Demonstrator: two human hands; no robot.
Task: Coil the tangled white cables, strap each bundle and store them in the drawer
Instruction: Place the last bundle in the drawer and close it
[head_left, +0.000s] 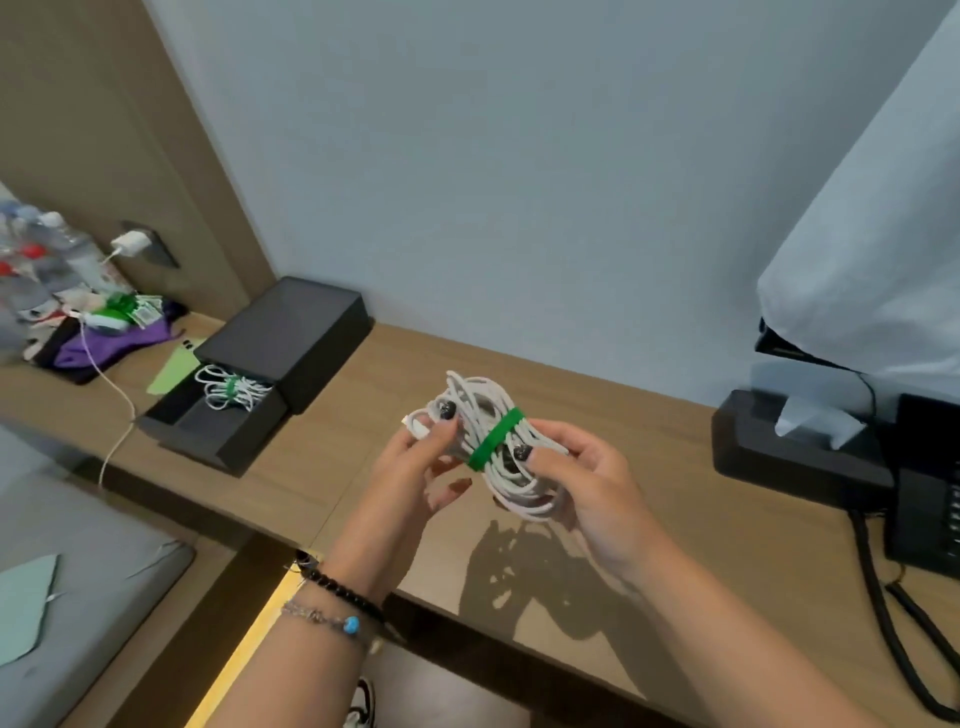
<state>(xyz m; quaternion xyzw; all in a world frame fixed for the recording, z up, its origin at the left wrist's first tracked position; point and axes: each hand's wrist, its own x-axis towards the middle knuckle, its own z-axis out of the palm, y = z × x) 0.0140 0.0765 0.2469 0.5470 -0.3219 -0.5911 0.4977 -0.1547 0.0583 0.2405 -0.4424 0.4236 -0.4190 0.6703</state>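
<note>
A coiled white cable bundle (480, 410) with a green strap (496, 439) wrapped round its middle is held in the air above the wooden desk (675, 519). My left hand (421, 467) grips its left end, thumb over the loops beside a white plug. My right hand (587, 483) grips the right side, thumb just right of the strap. To the left a black drawer box (280, 332) stands with its drawer (208, 431) pulled out. Inside lies another white cable bundle (231, 388) with a green strap.
A black desk phone (919, 467) with a curly cord sits at the right, under a white cloth. At far left are bottles, a purple pouch (111, 343), green packets and a plugged-in white charger (132, 243) whose cable hangs over the desk edge. A bed corner lies at lower left.
</note>
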